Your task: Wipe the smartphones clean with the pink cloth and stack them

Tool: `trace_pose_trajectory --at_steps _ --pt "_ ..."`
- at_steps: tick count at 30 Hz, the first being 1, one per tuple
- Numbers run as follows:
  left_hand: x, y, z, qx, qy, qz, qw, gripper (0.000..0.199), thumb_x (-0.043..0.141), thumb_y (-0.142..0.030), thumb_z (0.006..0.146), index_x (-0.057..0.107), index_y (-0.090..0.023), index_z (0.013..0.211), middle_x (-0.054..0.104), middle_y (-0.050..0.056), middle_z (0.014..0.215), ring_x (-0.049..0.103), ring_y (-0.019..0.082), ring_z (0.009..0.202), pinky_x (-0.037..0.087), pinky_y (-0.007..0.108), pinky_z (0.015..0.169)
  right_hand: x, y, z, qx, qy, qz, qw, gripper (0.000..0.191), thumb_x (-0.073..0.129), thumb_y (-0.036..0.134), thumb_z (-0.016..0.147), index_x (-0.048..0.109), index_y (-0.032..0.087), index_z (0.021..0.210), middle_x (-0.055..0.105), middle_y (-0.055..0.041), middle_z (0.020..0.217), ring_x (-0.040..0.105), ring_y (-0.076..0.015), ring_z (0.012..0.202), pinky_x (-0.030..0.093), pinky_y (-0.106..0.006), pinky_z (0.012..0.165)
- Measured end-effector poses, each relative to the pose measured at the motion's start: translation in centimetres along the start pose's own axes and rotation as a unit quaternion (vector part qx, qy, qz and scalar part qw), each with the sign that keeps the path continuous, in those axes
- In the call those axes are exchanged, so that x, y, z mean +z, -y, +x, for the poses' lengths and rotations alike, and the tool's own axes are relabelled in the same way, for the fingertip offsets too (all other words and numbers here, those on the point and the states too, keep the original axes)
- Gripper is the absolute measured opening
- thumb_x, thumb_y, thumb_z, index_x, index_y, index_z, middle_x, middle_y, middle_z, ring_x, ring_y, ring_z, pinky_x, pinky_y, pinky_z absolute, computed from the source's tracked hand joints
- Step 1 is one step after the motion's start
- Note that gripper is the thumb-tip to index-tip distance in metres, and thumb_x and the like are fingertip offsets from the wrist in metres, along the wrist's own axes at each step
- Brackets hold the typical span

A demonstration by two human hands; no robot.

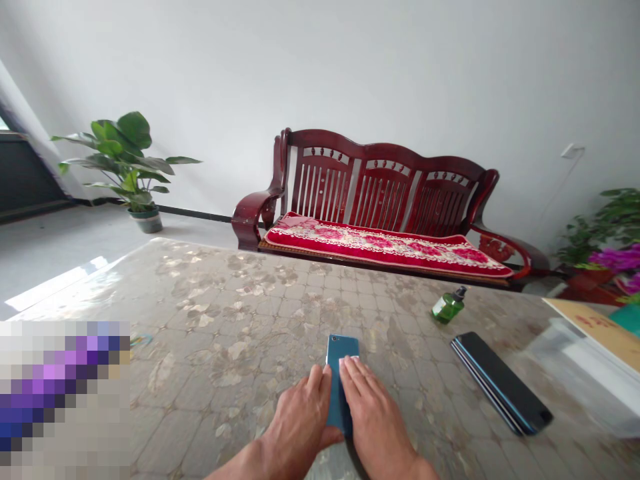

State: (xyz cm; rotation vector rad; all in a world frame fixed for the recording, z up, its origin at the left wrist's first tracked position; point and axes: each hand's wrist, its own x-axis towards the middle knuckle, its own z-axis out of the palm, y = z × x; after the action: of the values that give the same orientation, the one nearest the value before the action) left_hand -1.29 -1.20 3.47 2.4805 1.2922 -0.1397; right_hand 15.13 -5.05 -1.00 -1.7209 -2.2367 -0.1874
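Note:
A blue smartphone (pixel 343 348) lies back up on the table, its camera at the far left corner. My left hand (pixel 303 410) grips its left edge, the fingers curled and the thumb at its near end. Across the right part of the phone's back rests my right hand (pixel 373 410), fingers together and pointing forward. A thin white edge, like a tissue (pixel 342 363), shows at the right fingertips; most of it is hidden under them. The near part of the phone is partly covered by both hands.
A patterned cloth covers the table (pixel 225 380). To the right are a green spray bottle (pixel 448 308), stacked dark phones (pixel 503 383) and a clear plastic box (pixel 580 373). Behind stands a wooden bench (pixel 365 193); at the left is a potted plant (pixel 133 167). The lower left is pixelated.

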Motion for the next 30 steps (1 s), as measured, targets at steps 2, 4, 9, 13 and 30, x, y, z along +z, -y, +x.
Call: trace_pose_trajectory --at_steps 2,4,9,13,30 --pt "0.1 0.0 0.0 0.001 0.004 0.002 1.000 0.068 0.075 -0.034 0.078 0.042 -0.016 0.135 0.054 0.015 0.123 0.063 0.027 0.105 0.052 0.037 0.088 -0.2 0.2 0.8 0.003 0.009 0.009 1.000 0.059 0.039 0.000 0.084 0.050 0.019 0.139 0.052 -0.0053 0.142 0.049 -0.0197 0.130 0.041 -0.035 0.110" --pt "0.2 0.1 0.1 -0.001 0.004 0.001 1.000 0.068 0.076 -0.034 0.077 0.043 -0.016 0.134 0.055 0.014 0.121 0.064 0.027 0.104 0.052 0.037 0.087 -0.2 0.1 2.5 0.018 0.023 0.018 0.999 0.054 0.039 0.002 0.087 0.052 0.018 0.137 0.053 -0.0063 0.141 0.048 -0.0200 0.130 0.038 -0.038 0.112" --pt "0.3 0.2 0.1 -0.001 -0.010 -0.006 1.000 0.070 0.077 -0.035 0.076 0.043 -0.018 0.134 0.055 0.013 0.122 0.064 0.028 0.104 0.052 0.038 0.087 0.3 0.2 4.0 0.042 0.021 0.026 0.999 0.051 0.042 0.005 0.089 0.052 0.018 0.137 0.054 -0.0093 0.140 0.049 -0.0215 0.130 0.041 -0.039 0.110" --pt "0.3 0.1 -0.1 0.002 -0.019 -0.008 1.000 0.066 0.077 -0.035 0.076 0.047 -0.016 0.132 0.058 0.013 0.118 0.065 0.028 0.100 0.053 0.037 0.085 -0.2 0.8 1.3 -0.008 0.013 0.027 1.000 0.054 0.042 0.003 0.087 0.051 0.019 0.139 0.052 -0.0063 0.142 0.049 -0.0203 0.130 0.042 -0.035 0.109" --pt "0.9 -0.8 -0.4 0.002 -0.029 0.028 0.999 0.038 0.064 -0.017 0.085 0.059 -0.015 0.122 0.064 0.013 0.109 0.065 0.028 0.097 0.055 0.034 0.079 -1.1 2.0 1.4 -0.046 0.030 0.039 0.998 0.050 0.042 0.003 0.089 0.053 0.018 0.136 0.055 -0.0062 0.139 0.051 -0.0198 0.128 0.041 -0.036 0.109"
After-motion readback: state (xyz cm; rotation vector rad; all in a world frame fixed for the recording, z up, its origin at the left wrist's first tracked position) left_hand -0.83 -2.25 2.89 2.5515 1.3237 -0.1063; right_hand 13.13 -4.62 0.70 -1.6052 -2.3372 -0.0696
